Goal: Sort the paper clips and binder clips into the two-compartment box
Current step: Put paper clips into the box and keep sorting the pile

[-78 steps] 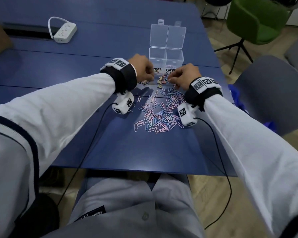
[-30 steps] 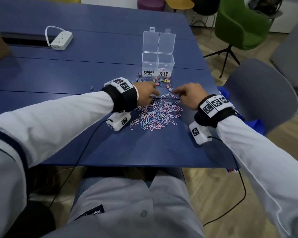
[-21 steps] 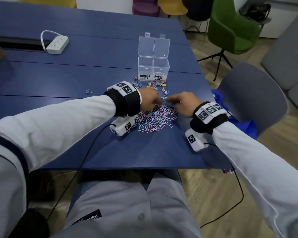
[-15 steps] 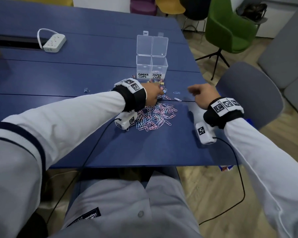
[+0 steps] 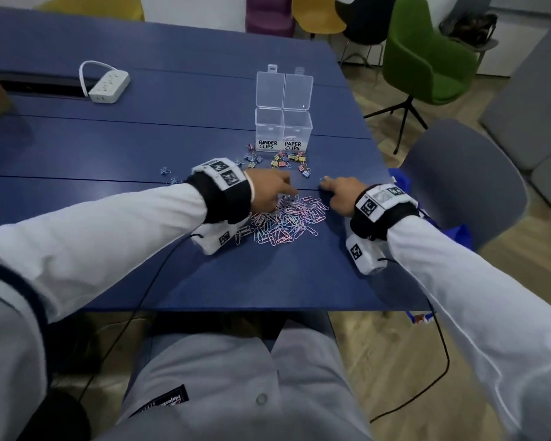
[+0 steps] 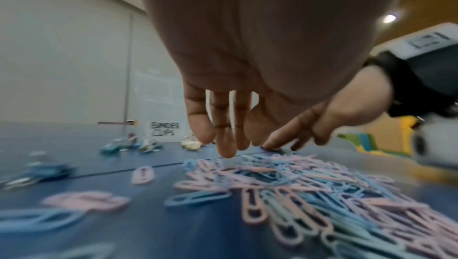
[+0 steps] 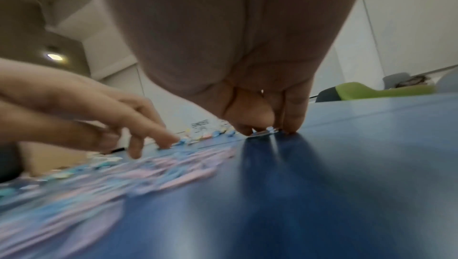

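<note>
— Where are the hands?
— The left hand (image 5: 269,190) rests straight fingers (image 6: 224,141) on the far edge of the pink and blue paper clip heap (image 5: 287,221) on the blue tabletop (image 5: 172,122). The right hand (image 5: 341,194) pinches one small blue paper clip (image 7: 262,133) against the tabletop.
— And the box?
— The clear two-compartment plastic box (image 5: 283,127) stands open beyond the coloured binder clips (image 5: 283,162) (labels face us).
</note>
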Motion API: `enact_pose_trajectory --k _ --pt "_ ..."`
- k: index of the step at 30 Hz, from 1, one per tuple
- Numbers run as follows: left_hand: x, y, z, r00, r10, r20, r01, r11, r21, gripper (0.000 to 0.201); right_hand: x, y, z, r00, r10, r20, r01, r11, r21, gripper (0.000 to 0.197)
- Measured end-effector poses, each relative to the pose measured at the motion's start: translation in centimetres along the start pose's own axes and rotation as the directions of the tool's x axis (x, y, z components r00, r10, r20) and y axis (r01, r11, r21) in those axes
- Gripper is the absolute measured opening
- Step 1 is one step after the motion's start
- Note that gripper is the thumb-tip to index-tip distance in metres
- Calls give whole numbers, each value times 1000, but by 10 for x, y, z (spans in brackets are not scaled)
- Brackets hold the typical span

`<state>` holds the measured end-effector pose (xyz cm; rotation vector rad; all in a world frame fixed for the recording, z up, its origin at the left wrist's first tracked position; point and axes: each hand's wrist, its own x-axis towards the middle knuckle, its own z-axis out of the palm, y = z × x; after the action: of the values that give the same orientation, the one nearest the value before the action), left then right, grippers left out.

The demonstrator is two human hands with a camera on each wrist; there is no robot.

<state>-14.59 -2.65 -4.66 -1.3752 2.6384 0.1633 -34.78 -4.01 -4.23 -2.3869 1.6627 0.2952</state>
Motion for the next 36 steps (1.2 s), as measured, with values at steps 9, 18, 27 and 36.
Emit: enact_pose_trajectory --k 9,18,27,36 --pt "-85 -71 -3 918 -385 -99 369 917 -150 38 -21 -23 14 994 -32 -107 51 983 178 46" --pt "-100 -49 6 915 -402 35 401 896 -194 43 -18 -33 10 999 24 -21 -23 998 51 41" --pt "-73 -33 10 934 -357 10 353 915 -195 43 -22 -48 12 999 -12 -35 18 986 164 51" --pt "-61 -29 13 950 -307 54 311 945 -102 43 -20 -37 8 997 46 -54 -37 985 166 46"
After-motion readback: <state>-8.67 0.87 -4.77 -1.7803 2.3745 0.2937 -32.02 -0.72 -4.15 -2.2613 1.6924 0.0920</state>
